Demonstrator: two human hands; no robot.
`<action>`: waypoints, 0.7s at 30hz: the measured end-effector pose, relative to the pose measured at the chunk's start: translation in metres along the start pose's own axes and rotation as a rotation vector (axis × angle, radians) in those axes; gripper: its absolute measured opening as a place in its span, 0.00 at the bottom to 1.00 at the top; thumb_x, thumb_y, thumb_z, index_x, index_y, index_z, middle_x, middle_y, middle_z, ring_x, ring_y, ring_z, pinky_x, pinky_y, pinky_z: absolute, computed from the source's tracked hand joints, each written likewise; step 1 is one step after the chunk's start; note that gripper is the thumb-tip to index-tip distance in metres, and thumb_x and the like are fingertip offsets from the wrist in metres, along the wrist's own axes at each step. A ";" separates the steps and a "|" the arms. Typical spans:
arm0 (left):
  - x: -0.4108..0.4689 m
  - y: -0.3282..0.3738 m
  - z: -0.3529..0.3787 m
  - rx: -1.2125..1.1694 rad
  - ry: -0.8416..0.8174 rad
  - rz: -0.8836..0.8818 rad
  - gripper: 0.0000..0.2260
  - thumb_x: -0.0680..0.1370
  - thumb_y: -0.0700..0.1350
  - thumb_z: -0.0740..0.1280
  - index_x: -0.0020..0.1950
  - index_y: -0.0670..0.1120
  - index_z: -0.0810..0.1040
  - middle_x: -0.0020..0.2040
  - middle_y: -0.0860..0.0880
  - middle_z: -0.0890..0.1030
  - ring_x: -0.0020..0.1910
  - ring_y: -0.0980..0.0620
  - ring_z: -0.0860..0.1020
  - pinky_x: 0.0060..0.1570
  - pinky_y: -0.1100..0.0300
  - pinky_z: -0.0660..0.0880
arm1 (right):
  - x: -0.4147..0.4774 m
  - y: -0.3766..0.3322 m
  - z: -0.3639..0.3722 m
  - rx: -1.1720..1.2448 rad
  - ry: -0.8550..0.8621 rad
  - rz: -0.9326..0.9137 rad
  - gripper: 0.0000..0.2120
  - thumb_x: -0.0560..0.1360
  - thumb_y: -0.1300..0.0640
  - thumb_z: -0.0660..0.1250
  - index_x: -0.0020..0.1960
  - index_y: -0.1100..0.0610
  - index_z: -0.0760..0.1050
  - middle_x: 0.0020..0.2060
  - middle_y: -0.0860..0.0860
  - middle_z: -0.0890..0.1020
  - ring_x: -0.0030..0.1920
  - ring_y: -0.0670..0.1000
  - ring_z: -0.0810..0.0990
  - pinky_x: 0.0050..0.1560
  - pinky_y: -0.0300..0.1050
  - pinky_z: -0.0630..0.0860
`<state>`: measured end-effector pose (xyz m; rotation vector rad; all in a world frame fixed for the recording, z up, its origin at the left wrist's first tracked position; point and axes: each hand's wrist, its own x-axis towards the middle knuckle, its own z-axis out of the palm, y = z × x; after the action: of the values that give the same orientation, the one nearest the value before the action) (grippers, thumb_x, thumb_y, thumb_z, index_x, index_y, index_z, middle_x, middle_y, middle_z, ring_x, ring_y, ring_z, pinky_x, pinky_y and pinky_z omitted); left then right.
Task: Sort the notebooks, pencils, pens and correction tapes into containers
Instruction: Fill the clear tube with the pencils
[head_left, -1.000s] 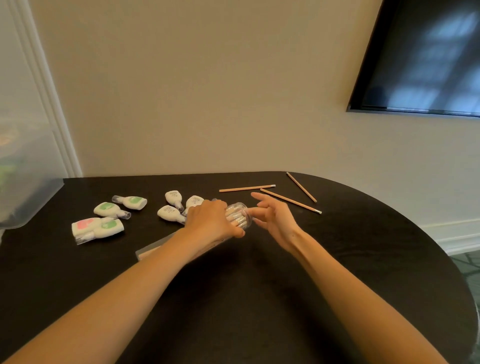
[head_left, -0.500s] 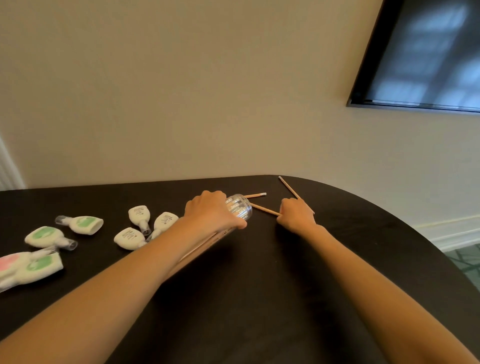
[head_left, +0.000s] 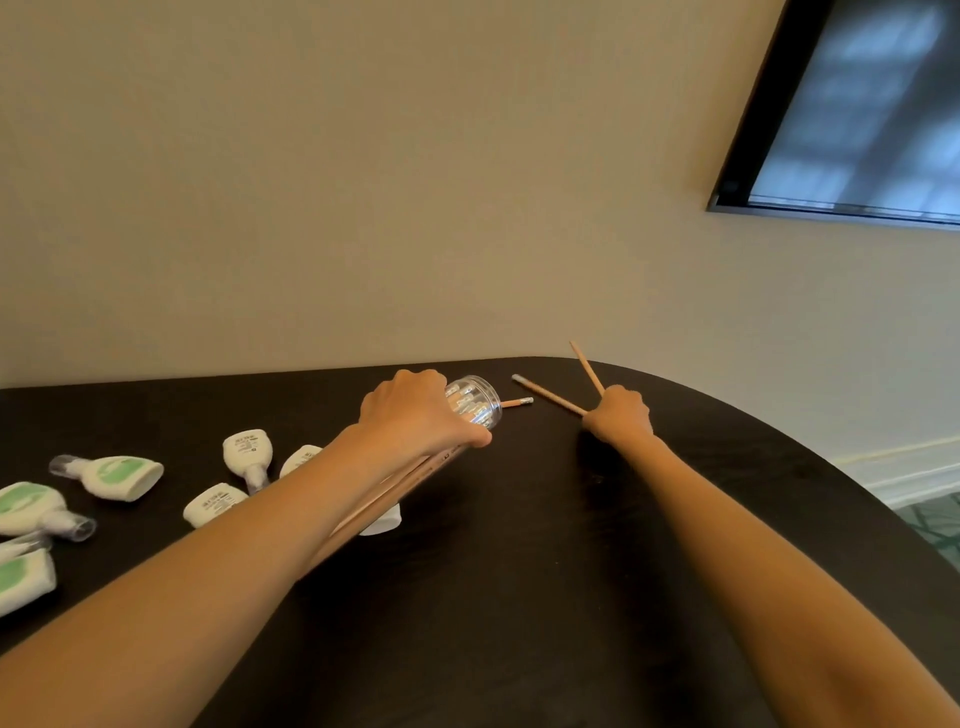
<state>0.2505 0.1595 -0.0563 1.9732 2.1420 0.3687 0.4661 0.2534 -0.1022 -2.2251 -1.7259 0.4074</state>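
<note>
Two pencils (head_left: 549, 396) are in the right hand (head_left: 621, 413), fingers curled tight round their near ends, so the shafts fan out in a V. One slants up off the desk toward the wall. The other runs left and low, its metal-tipped end not far from the tube's mouth. They're thin wooden sticks: light, stiff, probably a bit slick on the finish. My guess is they scissor apart when held by the ends like this, so lining them up parallel and pinching nearer mid-shaft should feed them in easier. A third pencil (head_left: 515, 402) lies loose on the desk (head_left: 519, 597) just beside the mouth, its far part hidden behind the tube. The clear plastic tube (head_left: 475, 405) is tipped over with its open mouth to the right and already holds a bundle of pencils, their ends showing through the wall. The left hand (head_left: 415, 415) wraps it from above near the mouth, fingers closed round it. The tube looks rigid, smooth and light, and could twist in the grip if a pencil knocks the rim. Its back end runs under the left forearm, with something white there that I can't make out. Further left, correction tapes (head_left: 117, 475) lie scattered flat on the desk, well apart from both hands. A dark screen (head_left: 857, 104) hangs on the wall, upper right.
</note>
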 end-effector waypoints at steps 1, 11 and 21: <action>0.000 0.000 0.000 -0.002 -0.005 -0.003 0.29 0.65 0.65 0.70 0.57 0.48 0.73 0.49 0.49 0.76 0.48 0.51 0.76 0.45 0.58 0.74 | -0.001 -0.003 -0.002 -0.006 -0.041 -0.007 0.19 0.76 0.58 0.65 0.64 0.65 0.69 0.57 0.59 0.74 0.52 0.56 0.78 0.48 0.44 0.76; -0.004 -0.012 -0.010 -0.009 0.031 -0.038 0.29 0.64 0.65 0.70 0.57 0.48 0.74 0.50 0.50 0.77 0.49 0.49 0.76 0.46 0.58 0.73 | -0.012 -0.063 0.038 0.487 -0.069 0.003 0.16 0.77 0.53 0.62 0.59 0.63 0.71 0.32 0.50 0.74 0.28 0.45 0.74 0.32 0.38 0.71; -0.016 -0.034 -0.027 -0.046 0.075 -0.052 0.26 0.65 0.64 0.71 0.54 0.48 0.74 0.49 0.50 0.77 0.49 0.49 0.75 0.44 0.58 0.70 | -0.019 -0.098 0.050 0.280 -0.090 -0.010 0.14 0.76 0.59 0.62 0.60 0.64 0.72 0.52 0.57 0.80 0.50 0.55 0.81 0.47 0.46 0.77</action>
<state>0.2115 0.1399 -0.0421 1.9043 2.2047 0.4863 0.3551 0.2610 -0.1084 -2.0254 -1.6091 0.7094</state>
